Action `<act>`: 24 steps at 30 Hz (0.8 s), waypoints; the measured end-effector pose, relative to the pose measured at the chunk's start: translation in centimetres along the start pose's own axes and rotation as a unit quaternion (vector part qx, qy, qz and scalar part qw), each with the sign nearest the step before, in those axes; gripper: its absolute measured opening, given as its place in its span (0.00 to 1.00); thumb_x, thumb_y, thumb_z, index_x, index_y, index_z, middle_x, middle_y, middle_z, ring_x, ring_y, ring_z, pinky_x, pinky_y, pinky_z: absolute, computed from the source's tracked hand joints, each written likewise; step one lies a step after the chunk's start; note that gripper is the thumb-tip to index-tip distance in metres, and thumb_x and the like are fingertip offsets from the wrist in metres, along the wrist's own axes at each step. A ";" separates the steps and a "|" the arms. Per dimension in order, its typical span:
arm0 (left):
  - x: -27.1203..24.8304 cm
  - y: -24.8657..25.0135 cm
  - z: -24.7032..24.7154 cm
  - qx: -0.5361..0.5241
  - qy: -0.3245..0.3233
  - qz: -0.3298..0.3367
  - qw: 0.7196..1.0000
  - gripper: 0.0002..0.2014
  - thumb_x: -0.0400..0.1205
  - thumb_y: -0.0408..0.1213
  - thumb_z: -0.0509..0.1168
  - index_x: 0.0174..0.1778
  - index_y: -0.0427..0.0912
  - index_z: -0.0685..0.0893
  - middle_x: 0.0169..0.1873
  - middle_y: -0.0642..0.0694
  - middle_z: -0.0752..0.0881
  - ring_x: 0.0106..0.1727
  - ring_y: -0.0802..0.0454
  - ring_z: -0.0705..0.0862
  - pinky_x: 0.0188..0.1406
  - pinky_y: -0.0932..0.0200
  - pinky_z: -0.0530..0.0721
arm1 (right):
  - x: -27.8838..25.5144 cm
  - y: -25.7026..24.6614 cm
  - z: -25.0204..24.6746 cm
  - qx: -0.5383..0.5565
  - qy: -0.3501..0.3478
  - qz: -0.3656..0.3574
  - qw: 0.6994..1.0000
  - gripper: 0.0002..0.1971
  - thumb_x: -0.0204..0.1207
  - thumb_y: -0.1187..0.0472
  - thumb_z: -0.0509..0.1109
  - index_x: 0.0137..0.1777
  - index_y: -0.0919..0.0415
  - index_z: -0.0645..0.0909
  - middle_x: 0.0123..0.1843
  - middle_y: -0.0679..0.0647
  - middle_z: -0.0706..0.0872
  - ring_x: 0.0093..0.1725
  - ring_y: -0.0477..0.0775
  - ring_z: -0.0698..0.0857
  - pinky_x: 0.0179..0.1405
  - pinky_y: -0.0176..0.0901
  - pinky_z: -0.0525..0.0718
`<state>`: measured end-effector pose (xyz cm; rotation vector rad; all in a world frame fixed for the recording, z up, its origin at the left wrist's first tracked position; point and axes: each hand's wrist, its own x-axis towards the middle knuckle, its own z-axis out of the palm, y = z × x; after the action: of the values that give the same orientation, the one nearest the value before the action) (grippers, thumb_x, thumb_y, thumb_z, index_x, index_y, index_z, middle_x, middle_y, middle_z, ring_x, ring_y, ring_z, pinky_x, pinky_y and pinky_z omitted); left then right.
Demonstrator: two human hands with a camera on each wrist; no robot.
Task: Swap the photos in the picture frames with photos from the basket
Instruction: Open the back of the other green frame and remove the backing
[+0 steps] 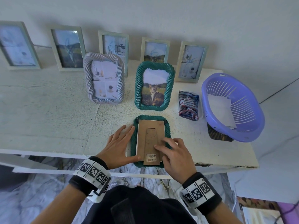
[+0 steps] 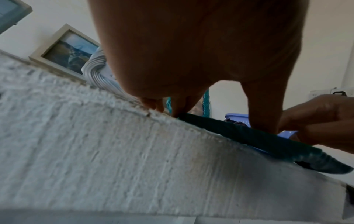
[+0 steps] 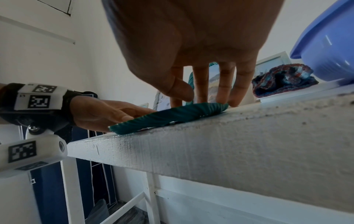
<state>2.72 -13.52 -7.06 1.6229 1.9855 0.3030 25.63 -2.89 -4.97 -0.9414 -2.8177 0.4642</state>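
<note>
Teal frame, face down at the near edge of the counter, is the thing you are working on; its brown backing board with the fold-out stand is facing up, and its near end is slightly overhanging the counter's lip. Your left hand is lying flat with fingers straight along the frame's left rim, steadying it; your right hand is resting on the right side with fingertips pressing on the backing board, gripping nothing. You are, by the look of it, either seating the board or about to free it; the pictures are not showing which, nor whether a photo is lying beneath. The next move is calling for the board's edge or its holding tabs to be worked while the left hand is keeping the frame from sliding off the lip.

Just behind, a second teal frame is standing with a cat photo; a silver twisted frame is standing to its left. Five pale frames are leaning along the wall. To the right, the purple basket is holding white photo sheets, sitting partly on a dark print; a striped cloth is lying between basket and frame, so your reach across is passing over it.
</note>
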 end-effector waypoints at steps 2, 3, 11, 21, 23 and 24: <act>-0.1 0.0 0.1 -0.005 -0.006 0.001 1.000 0.60 0.63 0.83 0.48 0.84 0.51 0.35 0.81 0.61 0.33 0.82 0.60 0.29 0.79 0.52 0.39 | 0.0 -0.1 0.0 -0.001 -0.004 0.008 1.000 0.22 0.71 0.56 0.54 0.59 0.47 0.86 0.63 0.50 0.82 0.56 0.60 0.77 0.41 0.51 0.87; -0.2 0.0 0.1 -0.011 -0.007 0.004 1.000 0.57 0.66 0.79 0.49 0.84 0.52 0.34 0.81 0.61 0.33 0.82 0.61 0.28 0.79 0.52 0.39 | 0.0 -0.2 0.0 -0.002 -0.006 0.011 1.000 0.22 0.71 0.56 0.54 0.59 0.47 0.86 0.63 0.50 0.82 0.56 0.60 0.77 0.41 0.51 0.87; -0.9 -0.8 0.6 -0.088 0.029 0.043 0.995 0.47 0.73 0.66 0.53 0.85 0.54 0.41 0.80 0.68 0.51 0.81 0.67 0.30 0.81 0.49 0.43 | 0.2 -0.7 -0.1 -0.019 0.002 0.025 1.000 0.19 0.71 0.55 0.56 0.55 0.47 0.87 0.60 0.50 0.84 0.53 0.61 0.79 0.40 0.51 0.85; -1.6 -1.7 2.0 -0.009 0.085 0.089 0.992 0.31 0.82 0.67 0.46 0.79 0.59 0.58 0.86 0.56 0.48 0.86 0.56 0.37 0.82 0.45 0.52 | 2.3 -4.7 0.2 -0.061 0.013 0.080 0.995 0.21 0.69 0.39 0.65 0.43 0.59 0.80 0.40 0.55 0.78 0.40 0.55 0.78 0.25 0.40 0.78; -1.6 -1.8 2.1 0.001 0.092 0.090 0.992 0.31 0.82 0.66 0.47 0.79 0.56 0.65 0.86 0.57 0.44 0.85 0.56 0.37 0.82 0.46 0.52 | 2.6 -5.2 0.3 -0.083 0.012 0.088 0.993 0.24 0.63 0.37 0.72 0.45 0.60 0.81 0.38 0.57 0.79 0.38 0.56 0.79 0.23 0.41 0.77; -1.6 -1.8 2.1 0.002 0.093 0.089 0.992 0.31 0.82 0.66 0.47 0.79 0.56 0.66 0.86 0.57 0.43 0.85 0.57 0.37 0.82 0.46 0.51 | 2.8 -5.3 0.5 -0.090 0.014 0.092 0.992 0.25 0.62 0.38 0.73 0.46 0.60 0.80 0.38 0.57 0.79 0.38 0.57 0.80 0.22 0.41 0.77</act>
<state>2.57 -15.86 -9.29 1.8377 1.9767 0.5361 20.35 -5.36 -3.56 -1.2386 -2.7959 0.2155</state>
